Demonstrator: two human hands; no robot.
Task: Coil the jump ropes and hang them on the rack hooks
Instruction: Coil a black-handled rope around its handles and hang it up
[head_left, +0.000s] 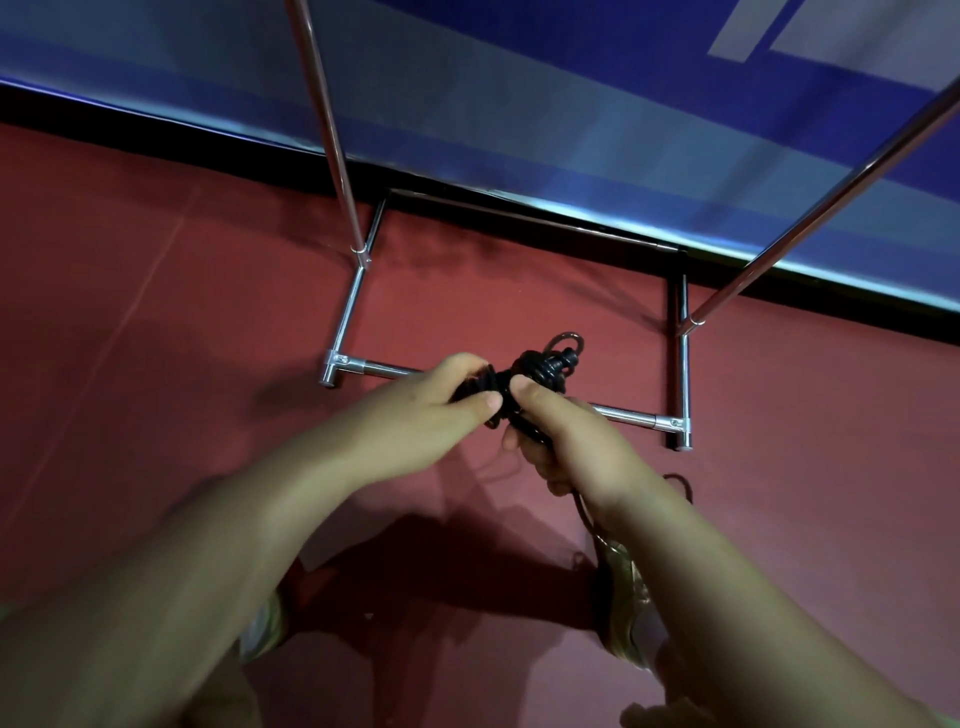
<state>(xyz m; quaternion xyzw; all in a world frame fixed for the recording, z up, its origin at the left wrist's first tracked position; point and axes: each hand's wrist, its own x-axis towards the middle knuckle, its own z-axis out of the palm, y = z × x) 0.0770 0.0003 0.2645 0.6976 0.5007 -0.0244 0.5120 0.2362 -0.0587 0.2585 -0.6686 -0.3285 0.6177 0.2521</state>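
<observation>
Two hands, the left hand (441, 410) and the right hand (566, 436), meet on one bundle of black jump rope (540, 371). One chrome rack (684, 374) stands on the red floor (156, 312), showing two slanted uprights and four base tubes. Two shoes, the left shoe (262, 631) and the right shoe (628, 613), show below the arms.

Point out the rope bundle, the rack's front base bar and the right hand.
rope bundle (540, 369), head view, on the knotted black coils.
front base bar (623, 415), head view, mid chrome tube.
right hand (566, 441), head view, back of hand.
</observation>
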